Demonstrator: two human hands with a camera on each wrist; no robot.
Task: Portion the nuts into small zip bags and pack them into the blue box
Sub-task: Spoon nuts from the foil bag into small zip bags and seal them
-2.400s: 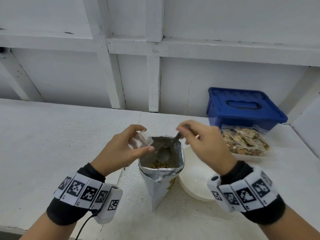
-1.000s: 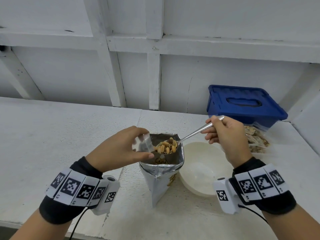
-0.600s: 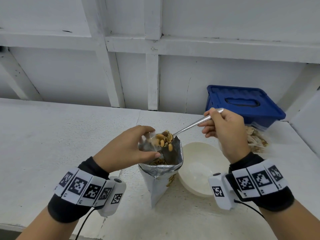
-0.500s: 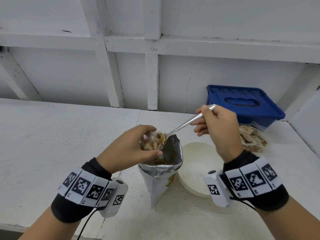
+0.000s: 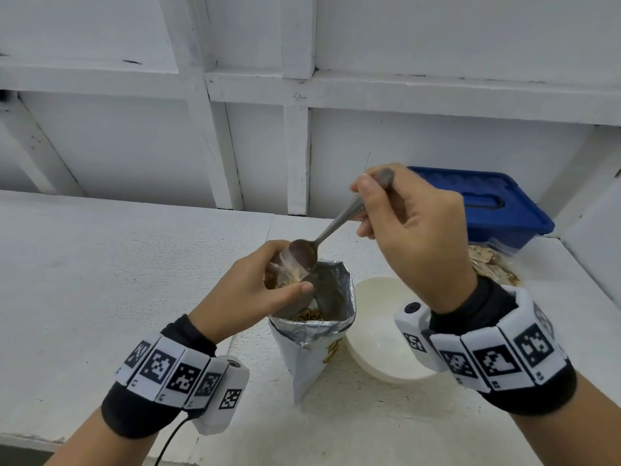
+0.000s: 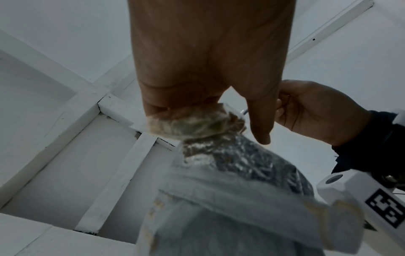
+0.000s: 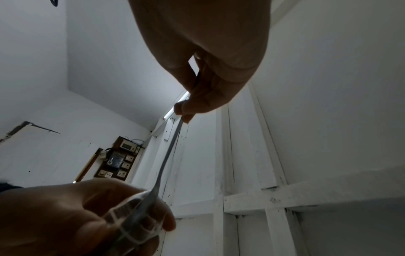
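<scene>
Pinched between our left hand's (image 5: 250, 290) thumb and fingers, the small zip bag (image 5: 285, 274) sits open over the mouth of the foil nut pouch (image 5: 319, 331), nuts showing inside it. Our right hand (image 5: 413, 237) grips the spoon (image 5: 316, 243) by its handle, bowl tipped into the bag's opening. Beside the pouch lies a white bowl (image 5: 379, 344); filled bags (image 5: 494, 267) lie before the closed blue box (image 5: 497, 206), farther right.

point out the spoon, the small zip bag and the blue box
spoon (image 5: 304, 253), head view, back of its bowl
small zip bag (image 6: 192, 124), left wrist view, nut-filled bottom
blue box (image 5: 497, 210), head view, lid top
</scene>
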